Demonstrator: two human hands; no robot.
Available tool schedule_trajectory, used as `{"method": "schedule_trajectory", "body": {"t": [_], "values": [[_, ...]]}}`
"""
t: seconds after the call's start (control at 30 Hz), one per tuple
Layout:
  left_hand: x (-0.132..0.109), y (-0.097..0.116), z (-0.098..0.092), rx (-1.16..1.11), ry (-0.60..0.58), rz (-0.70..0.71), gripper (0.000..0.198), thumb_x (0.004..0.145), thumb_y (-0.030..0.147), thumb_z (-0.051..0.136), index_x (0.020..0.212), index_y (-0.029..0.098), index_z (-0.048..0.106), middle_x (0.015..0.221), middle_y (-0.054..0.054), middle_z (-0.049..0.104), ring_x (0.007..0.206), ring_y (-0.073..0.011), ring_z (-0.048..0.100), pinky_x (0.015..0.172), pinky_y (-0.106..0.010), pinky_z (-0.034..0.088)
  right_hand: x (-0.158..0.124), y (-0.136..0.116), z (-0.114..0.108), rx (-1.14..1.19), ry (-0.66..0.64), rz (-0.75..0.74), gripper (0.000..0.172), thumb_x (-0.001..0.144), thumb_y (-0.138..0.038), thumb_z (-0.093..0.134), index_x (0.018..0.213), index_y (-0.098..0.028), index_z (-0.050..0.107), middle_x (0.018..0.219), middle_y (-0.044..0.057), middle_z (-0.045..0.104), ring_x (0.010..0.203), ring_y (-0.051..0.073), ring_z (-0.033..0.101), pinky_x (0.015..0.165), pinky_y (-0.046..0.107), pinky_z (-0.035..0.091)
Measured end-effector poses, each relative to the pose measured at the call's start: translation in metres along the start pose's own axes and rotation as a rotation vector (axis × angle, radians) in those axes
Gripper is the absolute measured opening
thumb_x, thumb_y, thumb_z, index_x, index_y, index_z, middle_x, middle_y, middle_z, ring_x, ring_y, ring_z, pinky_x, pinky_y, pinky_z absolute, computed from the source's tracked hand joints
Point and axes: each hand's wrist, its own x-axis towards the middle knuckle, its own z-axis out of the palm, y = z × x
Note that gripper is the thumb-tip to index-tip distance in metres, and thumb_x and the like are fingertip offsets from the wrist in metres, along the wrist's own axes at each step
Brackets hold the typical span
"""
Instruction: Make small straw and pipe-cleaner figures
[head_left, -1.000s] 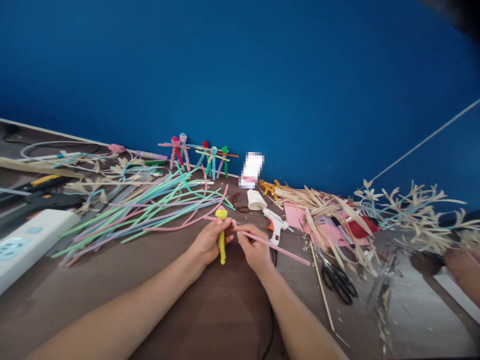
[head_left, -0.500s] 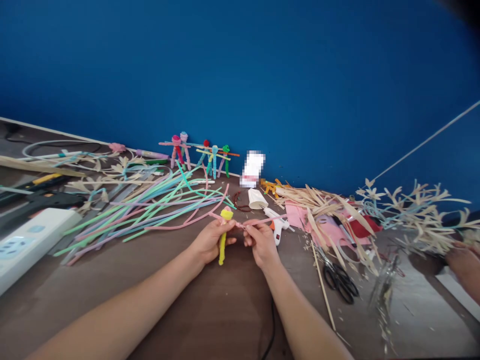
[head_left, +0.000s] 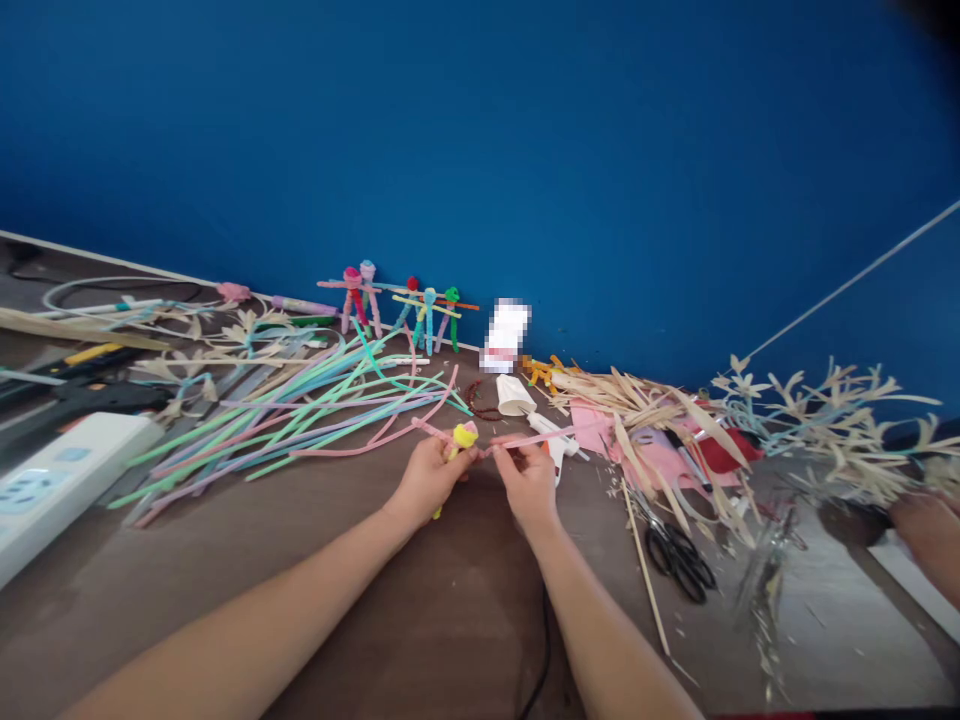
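My left hand (head_left: pixel 426 478) is closed round a small yellow pipe-cleaner figure (head_left: pixel 463 436), whose rolled head sticks out above my fingers. My right hand (head_left: pixel 529 482) pinches a pink pipe cleaner (head_left: pixel 534 438) that runs across the figure just under its head and points right towards the glue gun. Both hands hover close together over the brown table (head_left: pixel 420 620), near its middle. The lower part of the yellow figure is mostly hidden by my left fingers.
A heap of pastel pipe cleaners (head_left: pixel 300 415) lies to the left. Several finished figures (head_left: pixel 401 305) lean on the blue wall. A white glue gun (head_left: pixel 551 440), scissors (head_left: pixel 679 560), dry straw strips (head_left: pixel 652 410) and a white power strip (head_left: pixel 52 480) surround the hands. Another person's hand (head_left: pixel 930 535) shows at far right.
The pink pipe cleaner's long right end has swung up from pointing down-right to lying nearly level. My left hand has tilted the yellow figure, hiding more of its body.
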Motion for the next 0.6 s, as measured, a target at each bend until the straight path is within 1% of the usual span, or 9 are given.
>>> {"method": "schedule_trajectory", "body": {"t": [0.13, 0.23, 0.37, 0.5, 0.53, 0.6], "values": [[0.001, -0.002, -0.001, -0.001, 0.019, 0.017, 0.024, 0.062, 0.034, 0.061, 0.072, 0.013, 0.058, 0.064, -0.002, 0.062, 0.063, -0.0165, 0.059, 0.051, -0.023, 0.045, -0.002, -0.009, -0.001, -0.097, -0.011, -0.198, 0.013, 0.075, -0.018, 0.050, 0.077, -0.017, 0.062, 0.076, 0.005, 0.061, 0.075, 0.016, 0.057, 0.068, 0.028, 0.046], [0.000, 0.000, -0.001, -0.084, 0.034, -0.005, 0.024, 0.061, 0.034, 0.062, 0.070, 0.012, 0.057, 0.064, -0.003, 0.061, 0.064, -0.0161, 0.059, 0.050, -0.022, 0.045, -0.004, -0.016, -0.001, -0.134, -0.066, -0.296, 0.015, 0.076, -0.016, 0.049, 0.079, -0.019, 0.063, 0.079, 0.005, 0.060, 0.078, 0.016, 0.056, 0.072, 0.029, 0.046], [0.000, 0.004, 0.000, -0.278, 0.090, -0.086, 0.024, 0.059, 0.031, 0.065, 0.070, 0.012, 0.056, 0.064, -0.002, 0.060, 0.061, -0.0117, 0.057, 0.048, -0.018, 0.043, -0.005, -0.020, -0.001, -0.119, -0.132, -0.335, 0.018, 0.076, -0.013, 0.048, 0.085, -0.019, 0.063, 0.086, 0.006, 0.059, 0.081, 0.015, 0.056, 0.074, 0.028, 0.046], [0.002, 0.004, 0.000, -0.439, 0.101, -0.160, 0.020, 0.059, 0.026, 0.066, 0.068, 0.012, 0.056, 0.065, 0.000, 0.060, 0.056, -0.0076, 0.055, 0.046, -0.014, 0.043, -0.007, -0.017, 0.001, -0.123, -0.191, -0.375, 0.023, 0.076, -0.011, 0.048, 0.091, -0.020, 0.063, 0.091, 0.006, 0.058, 0.085, 0.015, 0.055, 0.078, 0.028, 0.044], [0.003, 0.004, -0.001, -0.473, 0.097, -0.173, 0.018, 0.059, 0.024, 0.066, 0.068, 0.012, 0.056, 0.065, 0.000, 0.060, 0.055, -0.0069, 0.055, 0.046, -0.014, 0.043, -0.008, -0.016, 0.001, -0.136, -0.196, -0.371, 0.024, 0.076, -0.012, 0.048, 0.093, -0.020, 0.063, 0.091, 0.006, 0.057, 0.085, 0.014, 0.054, 0.077, 0.027, 0.044], [0.004, 0.003, -0.002, -0.537, 0.098, -0.193, 0.014, 0.062, 0.021, 0.065, 0.068, 0.013, 0.056, 0.066, 0.001, 0.060, 0.054, -0.0060, 0.055, 0.044, -0.013, 0.043, -0.009, -0.015, 0.002, -0.159, -0.181, -0.341, 0.026, 0.076, -0.013, 0.048, 0.096, -0.021, 0.063, 0.088, 0.006, 0.054, 0.080, 0.013, 0.053, 0.071, 0.025, 0.045]]}}
